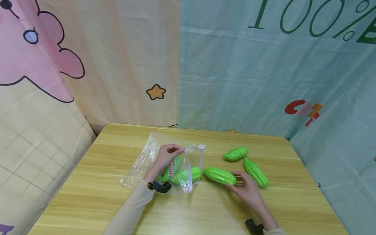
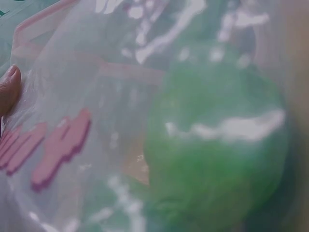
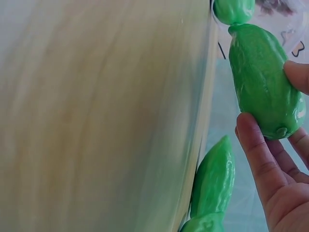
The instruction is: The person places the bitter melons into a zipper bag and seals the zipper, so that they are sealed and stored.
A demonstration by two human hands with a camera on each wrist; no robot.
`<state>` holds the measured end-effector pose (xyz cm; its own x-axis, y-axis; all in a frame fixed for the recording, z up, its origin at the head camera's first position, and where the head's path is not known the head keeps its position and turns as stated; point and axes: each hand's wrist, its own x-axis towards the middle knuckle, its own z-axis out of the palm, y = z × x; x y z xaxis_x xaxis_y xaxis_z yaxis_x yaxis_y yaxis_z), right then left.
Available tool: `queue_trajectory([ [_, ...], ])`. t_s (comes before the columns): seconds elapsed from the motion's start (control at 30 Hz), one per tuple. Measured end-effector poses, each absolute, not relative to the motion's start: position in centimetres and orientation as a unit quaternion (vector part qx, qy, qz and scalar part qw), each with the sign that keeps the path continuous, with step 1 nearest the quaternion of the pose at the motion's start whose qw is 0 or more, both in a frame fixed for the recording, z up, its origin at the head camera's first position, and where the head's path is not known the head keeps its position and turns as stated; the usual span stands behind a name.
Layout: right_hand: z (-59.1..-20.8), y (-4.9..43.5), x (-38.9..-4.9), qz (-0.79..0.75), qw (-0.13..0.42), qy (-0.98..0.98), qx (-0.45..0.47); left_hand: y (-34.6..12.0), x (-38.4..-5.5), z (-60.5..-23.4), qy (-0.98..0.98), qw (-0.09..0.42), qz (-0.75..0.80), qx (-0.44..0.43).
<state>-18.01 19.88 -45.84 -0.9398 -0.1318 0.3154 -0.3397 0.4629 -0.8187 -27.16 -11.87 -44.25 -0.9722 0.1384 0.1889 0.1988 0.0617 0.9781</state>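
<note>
My left hand (image 1: 165, 160) pinches the mouth edge of a clear plastic zip bag (image 1: 144, 160) lying on the table. Inside the bag are green bitter melons (image 1: 183, 176), one with its end near the opening. Seen through the plastic, a bitter melon (image 2: 217, 140) looks blurred in the left wrist view, with a left fingertip (image 2: 9, 89) at the side. My right hand (image 1: 248, 191) holds another bitter melon (image 1: 219, 176) by its blunt end, thumb and fingers around it. Its pointed tip faces the bag's opening, close to the melon inside.
Two more bitter melons lie to the right: a shorter one (image 1: 236, 153) farther back and a longer one (image 1: 256, 173) beside the right hand. The wooden table (image 1: 102, 195) meets printed curtains (image 1: 229, 81) at its back.
</note>
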Motion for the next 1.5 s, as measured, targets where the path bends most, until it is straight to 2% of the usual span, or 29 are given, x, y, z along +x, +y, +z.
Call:
queue_trajectory([
  [0.2, -45.2, 19.9, -17.8, 0.494, 0.095, -0.853, 0.143, -11.9, -27.2, -44.1, -0.728, 0.023, -0.675, -0.117],
  [0.57, -48.6, 20.9, -19.4, 0.505, 0.088, -0.843, 0.159, -11.8, -27.2, -44.2, -0.731, 0.021, -0.672, -0.115],
  [1.5, -48.5, 19.3, -19.7, 0.500, 0.037, -0.850, 0.159, -11.7, -27.0, -44.2, -0.726, 0.018, -0.678, -0.114],
])
